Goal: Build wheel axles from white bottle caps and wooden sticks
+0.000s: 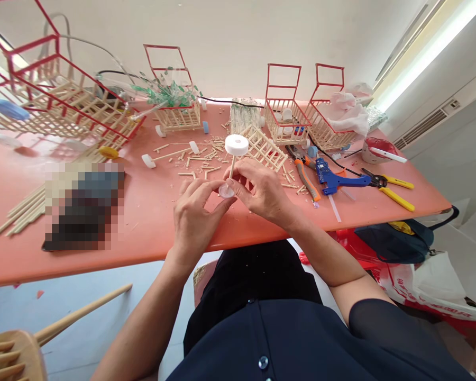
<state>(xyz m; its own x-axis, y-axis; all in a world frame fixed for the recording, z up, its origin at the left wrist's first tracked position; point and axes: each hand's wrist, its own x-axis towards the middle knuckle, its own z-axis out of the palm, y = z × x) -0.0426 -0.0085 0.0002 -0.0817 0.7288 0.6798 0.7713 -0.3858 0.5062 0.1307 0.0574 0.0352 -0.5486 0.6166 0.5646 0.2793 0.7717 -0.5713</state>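
My left hand (196,209) pinches a whitish, translucent bottle cap (227,190) between thumb and fingers, just above the front edge of the table. In my right hand (264,191) is a thin wooden stick (232,166), gripped near its lower end, which meets the cap. A white bottle cap (237,145) sits on the stick's upper end, so the piece stands nearly upright. Behind it on the table lies a similar stick (172,154) with a white cap at each end. Near my right hand rests a small slatted stick frame (264,148).
Small stick carts with red handles (283,106) line the back. Right of my hands lie orange-handled pliers (307,180), a blue glue gun (337,179) and yellow-handled wire strippers (396,191). Left are long sticks (24,214) and a blurred dark object (85,211). Cut stick pieces (202,159) litter the middle.
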